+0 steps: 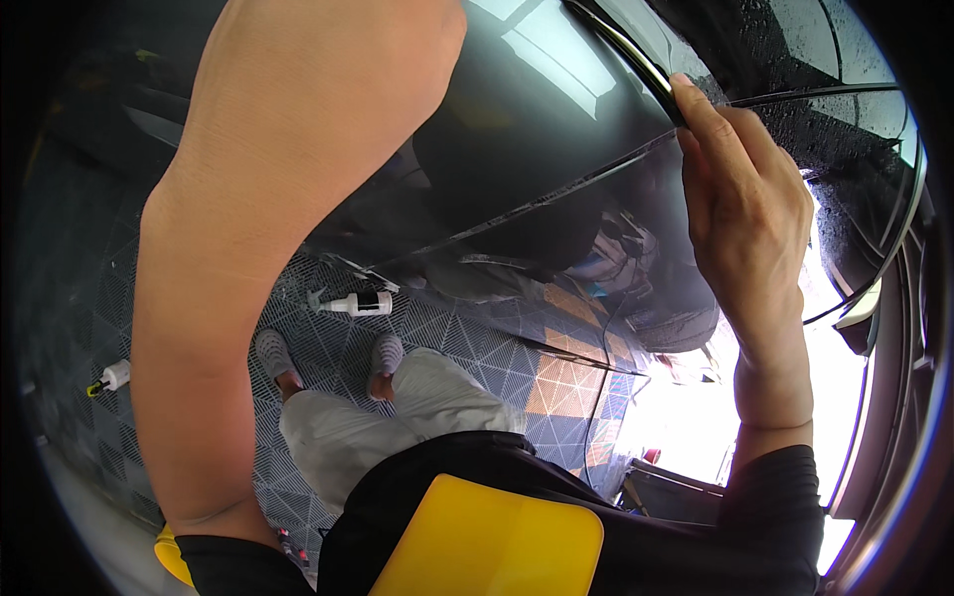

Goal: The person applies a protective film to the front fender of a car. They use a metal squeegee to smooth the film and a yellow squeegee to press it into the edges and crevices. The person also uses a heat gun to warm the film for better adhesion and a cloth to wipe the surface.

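Observation:
My right hand [745,189] is at the upper right, with its thumb and bent forefinger pressed at the lower end of a shiny trim strip [631,50] on a dark car. Whatever lies between those fingertips is too small or hidden to name. My left arm [214,298] rises along the left side and bends over the car; my left hand [368,50] runs past the top edge, its fingers out of sight. Between the hands lies the glossy dark body panel [477,169], crossed by a slanting seam [556,189]. Beads of water cover the dark surface [845,149] at the far right.
A white spray bottle [363,304] lies on the patterned grid floor [467,343] beside my feet. Another bottle [114,375] with a yellow nozzle is farther left. A flat yellow panel [487,541] sits against my black top. Bright light comes from the right.

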Available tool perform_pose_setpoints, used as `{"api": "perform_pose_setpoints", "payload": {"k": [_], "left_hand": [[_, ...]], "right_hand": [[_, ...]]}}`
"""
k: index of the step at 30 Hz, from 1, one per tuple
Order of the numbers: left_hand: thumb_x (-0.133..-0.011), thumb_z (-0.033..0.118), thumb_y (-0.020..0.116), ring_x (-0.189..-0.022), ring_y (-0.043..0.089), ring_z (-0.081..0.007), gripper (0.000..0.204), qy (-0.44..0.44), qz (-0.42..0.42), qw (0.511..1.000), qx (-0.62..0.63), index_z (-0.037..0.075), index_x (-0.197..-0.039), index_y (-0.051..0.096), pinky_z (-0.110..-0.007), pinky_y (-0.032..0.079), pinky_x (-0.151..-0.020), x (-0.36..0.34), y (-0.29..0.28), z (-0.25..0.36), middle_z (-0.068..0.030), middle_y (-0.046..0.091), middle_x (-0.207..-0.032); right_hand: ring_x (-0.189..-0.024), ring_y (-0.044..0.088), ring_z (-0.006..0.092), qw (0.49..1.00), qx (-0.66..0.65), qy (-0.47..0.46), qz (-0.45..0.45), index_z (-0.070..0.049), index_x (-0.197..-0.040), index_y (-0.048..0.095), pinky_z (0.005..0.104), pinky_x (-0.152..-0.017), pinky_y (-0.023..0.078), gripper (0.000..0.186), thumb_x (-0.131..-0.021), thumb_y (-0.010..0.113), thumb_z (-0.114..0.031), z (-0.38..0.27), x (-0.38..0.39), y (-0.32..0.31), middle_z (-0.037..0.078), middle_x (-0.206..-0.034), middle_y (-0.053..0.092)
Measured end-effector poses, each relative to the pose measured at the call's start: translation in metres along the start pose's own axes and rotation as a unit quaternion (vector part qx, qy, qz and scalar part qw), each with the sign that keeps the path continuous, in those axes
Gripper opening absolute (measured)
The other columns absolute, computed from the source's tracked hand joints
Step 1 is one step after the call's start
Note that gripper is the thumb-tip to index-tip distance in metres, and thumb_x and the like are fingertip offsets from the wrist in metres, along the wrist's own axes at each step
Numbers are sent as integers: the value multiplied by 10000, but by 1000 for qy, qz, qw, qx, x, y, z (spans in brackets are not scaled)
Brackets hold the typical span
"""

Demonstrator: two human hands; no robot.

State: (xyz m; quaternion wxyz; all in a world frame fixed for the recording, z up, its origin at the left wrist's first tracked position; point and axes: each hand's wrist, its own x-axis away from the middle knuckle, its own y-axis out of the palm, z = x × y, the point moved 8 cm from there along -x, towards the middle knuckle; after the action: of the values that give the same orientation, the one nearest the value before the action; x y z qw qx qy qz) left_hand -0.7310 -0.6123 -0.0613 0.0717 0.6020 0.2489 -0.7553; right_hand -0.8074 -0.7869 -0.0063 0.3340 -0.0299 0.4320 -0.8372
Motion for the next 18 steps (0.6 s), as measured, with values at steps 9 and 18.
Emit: {"api": "perform_pose_setpoints", "payload": {"k": [9, 18], "left_hand": [[-780, -77, 664, -937, 640, -327, 253, -1, -26, 999, -40, -64, -1028, 714, -394, 537, -819, -3, 3, 0, -156, 642, -1025], [-755, -41, 705, -941, 635, -329, 286, 39, -10, 995, -92, -38, -1040, 726, -407, 531, -825, -3, -3, 0, -159, 636, -1029]], "right_hand": [[-725, 678, 196, 999, 13, 34, -15, -122, -1281, 715, 333, -624, 529, 342, -952, 690, -31, 5, 3, 3, 75, -974, 688], [-691, 626, 201, 999, 4, 34, 28, -159, -1255, 713, 340, -636, 510, 440, -840, 724, -15, 12, 12, -1, 31, -931, 644]]}}
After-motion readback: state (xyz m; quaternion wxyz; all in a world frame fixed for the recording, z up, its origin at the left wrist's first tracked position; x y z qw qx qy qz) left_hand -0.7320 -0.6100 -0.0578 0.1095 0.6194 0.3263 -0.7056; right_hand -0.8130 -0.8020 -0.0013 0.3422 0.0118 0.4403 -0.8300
